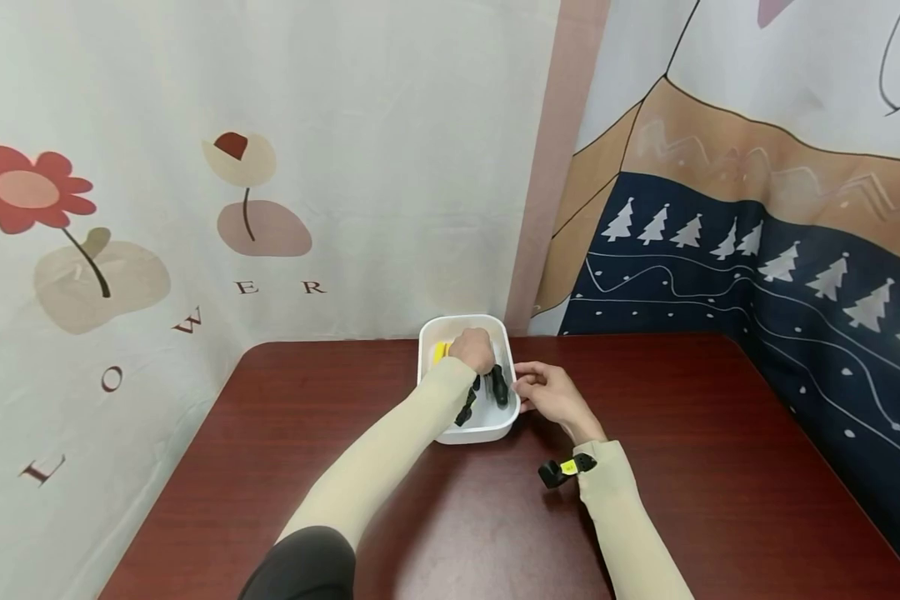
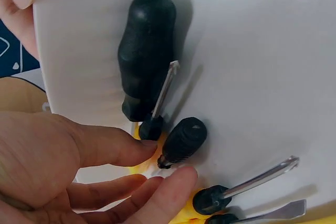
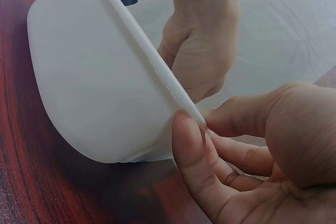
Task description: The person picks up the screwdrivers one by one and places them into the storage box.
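A white plastic bin (image 1: pixel 482 433) stands on the table and holds several screwdrivers. My left hand (image 1: pixel 473 349) reaches down inside it, thumb and fingers apart around the end of a small black handle (image 2: pixel 184 139); whether they touch it I cannot tell. By the thumb is a screwdriver with a yellow and black handle and a bare shaft (image 2: pixel 166 88). A larger black handle (image 2: pixel 147 51) lies along the bin's side. Two more screwdrivers, one with a flat blade (image 2: pixel 278 211), lie beyond the fingers. My right hand (image 1: pixel 558 398) pinches the bin's rim between thumb and fingers.
The bin stands on a dark red wooden table (image 1: pixel 690 433), near its back edge. Behind it hangs a pale curtain (image 1: pixel 390 167) with flowers and letters. A dark blue cloth (image 1: pixel 720 283) with white trees hangs to the right.
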Action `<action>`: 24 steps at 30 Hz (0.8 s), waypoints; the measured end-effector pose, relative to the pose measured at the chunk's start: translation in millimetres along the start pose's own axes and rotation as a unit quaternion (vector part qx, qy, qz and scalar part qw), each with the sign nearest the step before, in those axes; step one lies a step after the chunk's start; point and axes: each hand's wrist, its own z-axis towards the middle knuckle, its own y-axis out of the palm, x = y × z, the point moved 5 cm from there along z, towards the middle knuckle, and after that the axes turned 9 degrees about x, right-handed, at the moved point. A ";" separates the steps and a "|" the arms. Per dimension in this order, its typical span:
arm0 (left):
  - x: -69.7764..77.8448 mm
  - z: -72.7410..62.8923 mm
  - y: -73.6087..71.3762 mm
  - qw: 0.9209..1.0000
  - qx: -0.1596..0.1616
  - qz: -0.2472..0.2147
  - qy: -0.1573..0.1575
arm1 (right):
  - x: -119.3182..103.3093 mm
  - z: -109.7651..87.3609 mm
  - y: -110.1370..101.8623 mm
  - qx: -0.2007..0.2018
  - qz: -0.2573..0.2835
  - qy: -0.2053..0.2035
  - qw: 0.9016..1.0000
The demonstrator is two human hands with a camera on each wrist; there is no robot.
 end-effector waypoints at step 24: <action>-8.0 -16.0 -21.2 0.994 0.012 -0.054 0.095 | -3.2 -3.9 -2.3 -0.005 -0.021 -0.003 1.000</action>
